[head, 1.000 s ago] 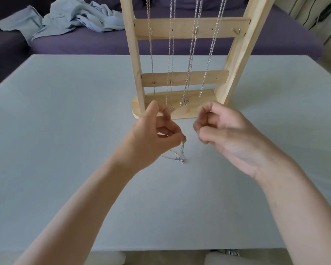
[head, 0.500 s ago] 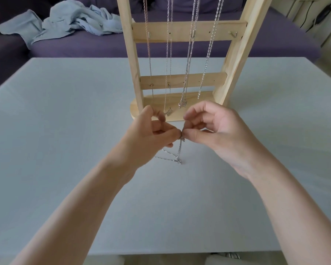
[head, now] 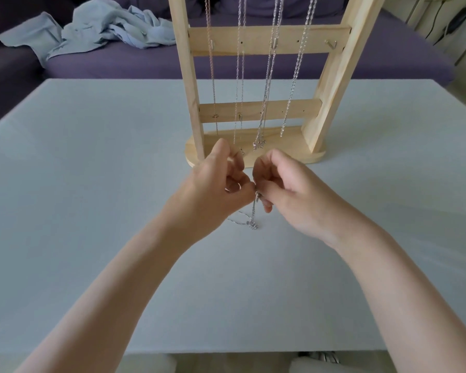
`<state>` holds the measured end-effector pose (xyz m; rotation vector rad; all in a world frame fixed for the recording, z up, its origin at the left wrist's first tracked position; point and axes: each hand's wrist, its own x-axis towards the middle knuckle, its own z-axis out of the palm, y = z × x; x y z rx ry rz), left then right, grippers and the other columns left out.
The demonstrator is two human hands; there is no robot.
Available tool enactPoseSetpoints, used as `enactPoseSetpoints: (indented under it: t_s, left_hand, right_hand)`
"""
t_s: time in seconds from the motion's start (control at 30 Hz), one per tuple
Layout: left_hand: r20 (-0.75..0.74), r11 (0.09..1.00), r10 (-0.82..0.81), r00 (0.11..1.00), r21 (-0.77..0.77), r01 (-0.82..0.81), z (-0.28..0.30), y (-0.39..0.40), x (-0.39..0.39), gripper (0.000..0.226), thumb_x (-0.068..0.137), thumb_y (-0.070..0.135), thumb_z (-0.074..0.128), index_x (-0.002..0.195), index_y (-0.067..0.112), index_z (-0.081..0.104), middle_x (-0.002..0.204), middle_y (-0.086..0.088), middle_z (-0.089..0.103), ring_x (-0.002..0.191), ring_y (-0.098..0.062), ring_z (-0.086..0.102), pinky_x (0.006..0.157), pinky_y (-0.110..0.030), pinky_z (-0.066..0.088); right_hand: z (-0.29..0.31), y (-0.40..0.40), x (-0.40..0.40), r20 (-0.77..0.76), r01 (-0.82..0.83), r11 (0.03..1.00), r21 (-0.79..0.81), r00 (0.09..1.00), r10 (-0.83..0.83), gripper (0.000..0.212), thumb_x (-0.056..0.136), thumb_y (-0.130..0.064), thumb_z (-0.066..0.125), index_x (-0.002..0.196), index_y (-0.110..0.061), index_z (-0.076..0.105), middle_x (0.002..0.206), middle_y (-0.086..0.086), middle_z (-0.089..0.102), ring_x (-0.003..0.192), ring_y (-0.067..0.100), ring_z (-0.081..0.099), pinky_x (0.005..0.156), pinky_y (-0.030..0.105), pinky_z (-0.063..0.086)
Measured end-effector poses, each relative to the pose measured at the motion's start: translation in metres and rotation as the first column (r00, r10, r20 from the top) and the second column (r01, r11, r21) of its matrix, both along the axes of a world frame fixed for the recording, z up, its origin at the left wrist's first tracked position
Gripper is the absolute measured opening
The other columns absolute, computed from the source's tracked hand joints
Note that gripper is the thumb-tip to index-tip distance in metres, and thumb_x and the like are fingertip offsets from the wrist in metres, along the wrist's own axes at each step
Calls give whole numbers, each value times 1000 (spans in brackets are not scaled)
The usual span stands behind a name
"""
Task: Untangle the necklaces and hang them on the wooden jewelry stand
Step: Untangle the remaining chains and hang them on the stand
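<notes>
Held chain: a thin silver link necklace (head: pixel 254 211) hangs straight down from the spot where the two hands meet, long axis vertical; its lower end trails leftward in a loose zigzag on the tabletop, under the left wrist, ending in a small bright cluster just below the fingertips.
Left hand (head: pixel 216 188): fingers curled in, thumb up, fingertips closed on the top of the chain.
Right hand (head: pixel 285 189): fingers curled, thumb and forefinger nipping the same top end of the chain, knuckle to knuckle with the left.
Exact grip point: too fine to make out whether it is a clasp or plain links.
Stand: a pale, smooth unpainted wooden ladder-shaped jewelry stand (head: pixel 256 40) rises just beyond both hands, two slanted uprights, two flat crossbars with little pegs, a rounded oval base.
Hung chains: four silver necklaces (head: pixel 296 65) already drape from above the frame, running vertically down past both crossbars, their ends dangling just above the knuckles.
Surface: a matte pale grey-blue table (head: pixel 92 184) lies under both forearms.
Beyond: a crumpled light blue cloth (head: pixel 97 30) lies far off past the left hand on a dark purple upholstered sofa (head: pixel 119 63).
</notes>
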<state>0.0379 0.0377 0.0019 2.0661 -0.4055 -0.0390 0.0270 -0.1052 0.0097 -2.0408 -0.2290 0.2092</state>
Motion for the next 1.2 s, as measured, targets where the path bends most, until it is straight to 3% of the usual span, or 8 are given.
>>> enactPoseSetpoints:
  t_s: [0.13,0.23,0.33,0.5,0.67,0.87,1.03,1.2]
  left_hand:
    - [112,976,-34,993,218,9,-4,0,-8,33,80,1,59,85,21,33,66,10,51,56,0,48,54,-11,38]
    - [119,981,-4,993,191,-19,-4,1,-11,34,78,0,60,86,20,34,66,10,53,58,1,49,56,-12,39]
    - [105,986,42,994,155,-58,-1,3,-10,35,76,3,61,84,27,37,64,11,55,59,-5,49,58,-17,41]
    - [127,986,82,989,136,-99,-3,2,-9,14,74,5,67,74,19,68,63,10,63,61,-9,60,61,-21,49]
    - [18,987,131,991,-93,-129,1,8,-3,16,75,13,74,71,25,65,64,16,66,60,0,62,57,-13,46]
    - [131,993,88,987,-90,-77,3,0,-7,22,76,3,72,81,21,60,73,11,66,67,1,63,61,-15,50]
    - [209,998,64,976,-18,-62,4,1,-8,33,74,4,70,84,26,48,72,12,60,63,-3,57,58,-12,45]
    - [209,996,84,974,17,-89,3,-2,-7,21,64,18,56,84,22,50,70,12,54,59,-11,51,53,-15,43]
  right_hand:
    - [-2,7,-3,54,-33,981,-191,998,44,16,96,-5,36,91,-20,39,80,-1,51,68,15,47,61,26,40]
    - [1,6,-4,80,-36,977,-212,995,54,19,96,-6,36,90,-23,38,80,-2,51,65,11,46,56,21,37]
    - [-2,3,-4,47,-14,992,-126,999,20,26,96,-9,38,81,-30,37,71,-11,45,61,5,44,55,15,35]
    - [-5,5,-3,27,40,999,-14,999,-39,26,97,-8,41,81,-29,42,65,-13,47,55,1,43,56,14,33]
    - [-2,4,-1,-57,112,975,191,993,-103,20,97,-3,41,85,-19,46,61,-6,45,48,8,41,59,26,36]
    - [4,5,-3,-158,133,887,442,985,-68,19,95,6,39,87,-10,48,57,-2,40,40,8,29,44,20,27]
    - [4,1,-4,-175,133,921,367,982,-72,16,96,1,40,91,-12,48,44,-10,38,38,7,30,40,16,29]
    - [6,1,-4,-141,71,971,230,989,-39,14,97,-3,41,90,-15,47,42,-13,41,35,5,33,40,16,29]
